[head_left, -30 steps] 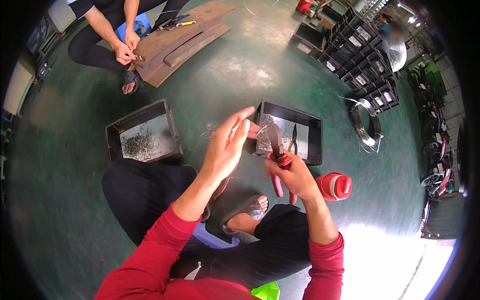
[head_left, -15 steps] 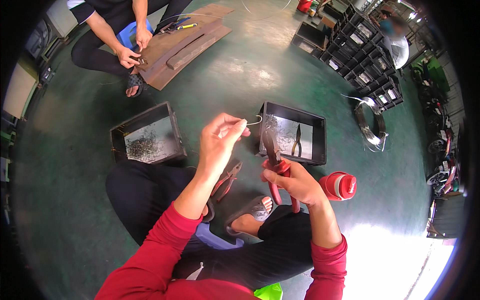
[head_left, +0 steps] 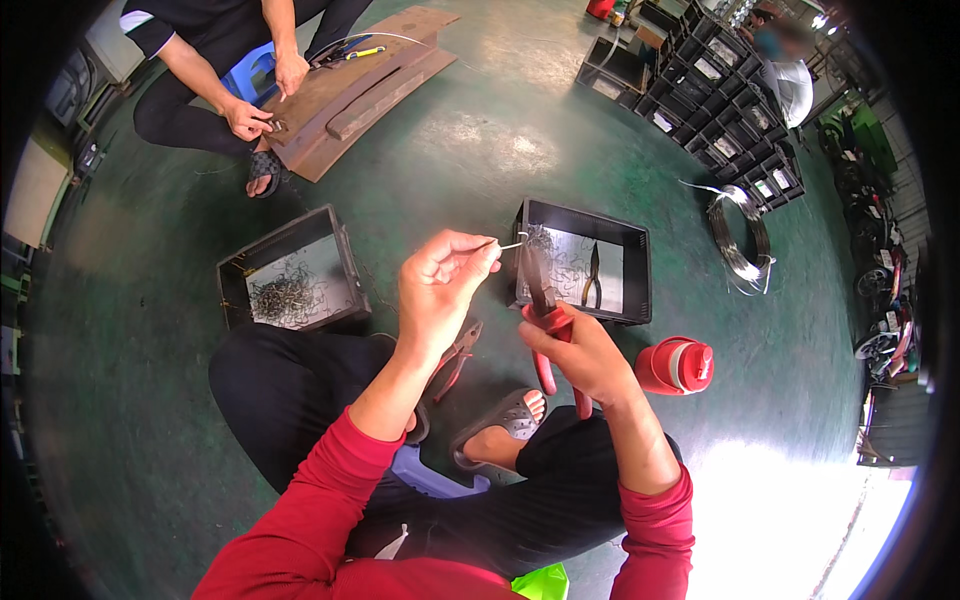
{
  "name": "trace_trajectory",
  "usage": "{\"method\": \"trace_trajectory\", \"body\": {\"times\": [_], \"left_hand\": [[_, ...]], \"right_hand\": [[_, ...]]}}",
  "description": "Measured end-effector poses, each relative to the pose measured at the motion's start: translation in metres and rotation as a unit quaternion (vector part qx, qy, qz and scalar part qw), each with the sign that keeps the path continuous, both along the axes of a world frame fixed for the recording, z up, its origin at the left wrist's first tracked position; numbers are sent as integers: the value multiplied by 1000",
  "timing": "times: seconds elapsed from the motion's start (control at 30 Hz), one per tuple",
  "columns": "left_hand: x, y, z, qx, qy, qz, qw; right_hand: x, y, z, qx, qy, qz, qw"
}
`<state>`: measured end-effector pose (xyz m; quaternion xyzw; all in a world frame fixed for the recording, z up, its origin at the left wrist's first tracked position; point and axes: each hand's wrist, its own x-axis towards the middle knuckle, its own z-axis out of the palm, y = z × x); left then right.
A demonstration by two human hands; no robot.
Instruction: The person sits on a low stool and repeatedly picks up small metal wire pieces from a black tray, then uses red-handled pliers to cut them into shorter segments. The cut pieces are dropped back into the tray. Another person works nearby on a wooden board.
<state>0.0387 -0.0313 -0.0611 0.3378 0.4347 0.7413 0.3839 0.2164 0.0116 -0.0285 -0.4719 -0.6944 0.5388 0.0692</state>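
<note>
Between thumb and forefinger, my left hand [head_left: 440, 290] pinches a short piece of wire [head_left: 511, 245] with a bent tip. My right hand [head_left: 588, 355] grips red-handled pliers [head_left: 546, 305], jaws upward, their tips close beside the wire's bent end. Whether jaws and wire touch I cannot tell. Just behind lies a black crate [head_left: 640, 290] holding small bent wire pieces and a second pair of pliers [head_left: 594, 277]. Another pair of red-handled pliers [head_left: 456, 362] rests on the floor below my left wrist.
A left-hand crate [head_left: 350, 265] holds many small wire pieces [head_left: 287, 297]. A red jug [head_left: 675, 367] stands right of my right hand. Farther right are a wire coil [head_left: 740, 235] and stacked black crates [head_left: 715, 95]. Across, a co-worker's hands [head_left: 248, 118] work over a brown board [head_left: 365, 100].
The pliers in my right hand have moved slightly left and up, nearer the wire. In my left hand the wire has turned, its hook showing smaller.
</note>
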Motion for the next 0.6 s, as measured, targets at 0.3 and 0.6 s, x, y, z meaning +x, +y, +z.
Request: {"method": "trace_trajectory", "body": {"times": [0.3,0.6], "left_hand": [[-1,-2,0,14,209,86,974],[-3,-1,-1,74,318,130,936]], "right_hand": [[0,0,9,-40,3,0,999],[1,0,7,-45,27,17,998]]}}
